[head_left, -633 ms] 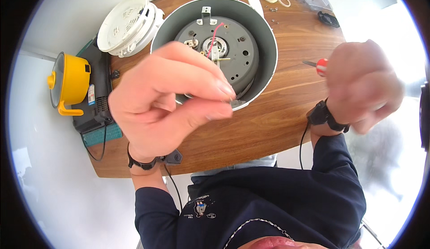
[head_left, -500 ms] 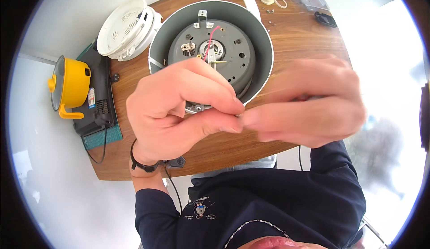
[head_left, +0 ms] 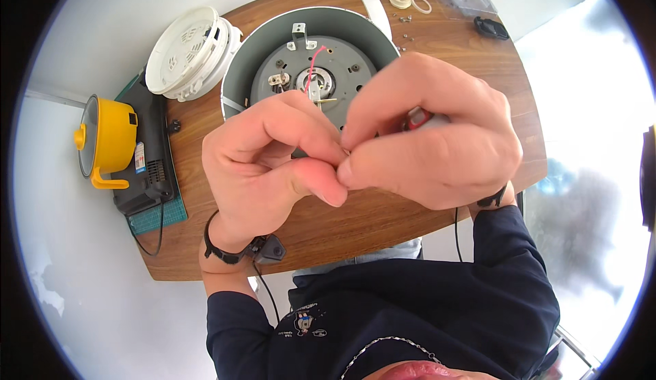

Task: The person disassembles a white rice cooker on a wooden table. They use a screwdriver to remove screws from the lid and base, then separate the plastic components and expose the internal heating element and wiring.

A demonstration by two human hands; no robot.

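Observation:
My left hand (head_left: 266,161) and my right hand (head_left: 444,141) meet in front of an upturned cooker body (head_left: 239,52), fingertips almost touching. Thumb and forefinger of each are pinched together around something too small to make out. A red and grey thing (head_left: 417,117) shows inside my curled right fingers, mostly covered by them. Within the cooker's white-rimmed shell sits a round grey metal base (head_left: 273,66). A pink wire (head_left: 313,66) rises from its centre, and a metal bracket (head_left: 299,36) stands at its far side. My hands hide the near part of the shell.
White plastic covers (head_left: 184,52) lean left of the cooker body. Further left, a yellow pot (head_left: 115,134) rests on a black device (head_left: 147,175) over a green mat (head_left: 164,216). Small screws (head_left: 404,19), a cream cap (head_left: 400,0) and a ring (head_left: 421,4) lie far right.
My right hand, blurred before, has moved left and up and is now steady at the left fingertips. The red and grey thing in it shows more plainly.

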